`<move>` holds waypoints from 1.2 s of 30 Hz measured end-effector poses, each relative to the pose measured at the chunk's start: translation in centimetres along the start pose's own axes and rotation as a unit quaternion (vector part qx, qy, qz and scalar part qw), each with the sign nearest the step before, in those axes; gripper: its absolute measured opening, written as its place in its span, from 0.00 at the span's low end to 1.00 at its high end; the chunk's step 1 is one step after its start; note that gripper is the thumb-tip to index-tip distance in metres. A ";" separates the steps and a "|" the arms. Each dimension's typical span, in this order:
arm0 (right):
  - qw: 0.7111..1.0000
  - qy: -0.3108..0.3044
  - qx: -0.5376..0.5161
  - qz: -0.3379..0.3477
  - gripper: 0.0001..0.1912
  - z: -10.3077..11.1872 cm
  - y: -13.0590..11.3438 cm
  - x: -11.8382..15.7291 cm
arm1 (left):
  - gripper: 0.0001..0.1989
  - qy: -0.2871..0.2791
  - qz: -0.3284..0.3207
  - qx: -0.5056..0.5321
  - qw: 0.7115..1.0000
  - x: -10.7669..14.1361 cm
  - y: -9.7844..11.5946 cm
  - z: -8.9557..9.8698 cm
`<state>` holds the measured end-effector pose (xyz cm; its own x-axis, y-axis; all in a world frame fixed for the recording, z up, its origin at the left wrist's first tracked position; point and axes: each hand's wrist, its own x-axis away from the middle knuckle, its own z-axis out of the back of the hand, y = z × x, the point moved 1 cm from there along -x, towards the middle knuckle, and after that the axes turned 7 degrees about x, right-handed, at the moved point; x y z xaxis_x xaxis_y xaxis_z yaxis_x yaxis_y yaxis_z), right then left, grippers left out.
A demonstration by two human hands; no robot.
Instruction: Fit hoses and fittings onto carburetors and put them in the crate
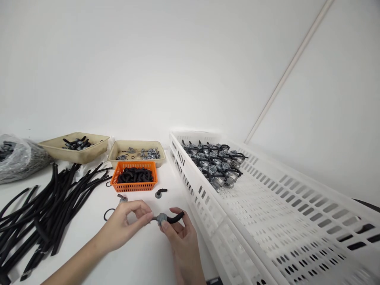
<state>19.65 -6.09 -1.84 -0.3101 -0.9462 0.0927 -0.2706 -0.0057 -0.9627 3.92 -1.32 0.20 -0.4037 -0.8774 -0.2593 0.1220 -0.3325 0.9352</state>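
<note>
My right hand [181, 233] holds a grey plastic fitting [162, 218] with a short curved black tube [176, 217] on its right side. My left hand [135, 221] pinches the thin left end of that fitting between thumb and fingers. Just behind my left hand, a small grey part with a black tip [122, 198] lies on the white table. Another grey and black elbow piece [159, 194] rests behind the held fitting. A black rubber ring [108, 214] lies to the left of my left hand.
An orange basket [135, 186] holds short black tubes. Behind it are two beige trays [162, 154] [55, 149] of small parts. Long black hoses [56, 202] and a plastic bag [22, 162] lie left. At right, a white crate [208, 206] holds assembled grey and black pieces.
</note>
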 end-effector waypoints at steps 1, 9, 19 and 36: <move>1.000 -0.001 0.000 0.000 0.29 0.0 0.0 0.0 | 0.13 0.004 0.014 0.021 1.000 -0.1 -0.1 0.1; 1.000 -0.002 -0.009 0.006 0.30 -0.1 0.0 0.0 | 0.11 0.019 0.072 0.122 0.990 -0.2 -1.2 0.2; 1.000 -0.009 -0.015 0.000 0.31 -0.1 0.2 -0.2 | 0.16 0.022 0.035 0.110 0.993 -0.6 -1.3 0.9; 1.000 -0.024 0.000 0.015 0.31 -0.2 0.5 -0.2 | 0.18 -0.069 -0.125 -0.092 0.985 0.2 -1.5 -0.8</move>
<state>19.35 -5.84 -2.31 -0.2736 -0.9604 0.0521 -0.2628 0.0225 -0.9646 4.34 -1.27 -1.47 -0.5599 -0.7089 -0.4289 0.1602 -0.6005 0.7835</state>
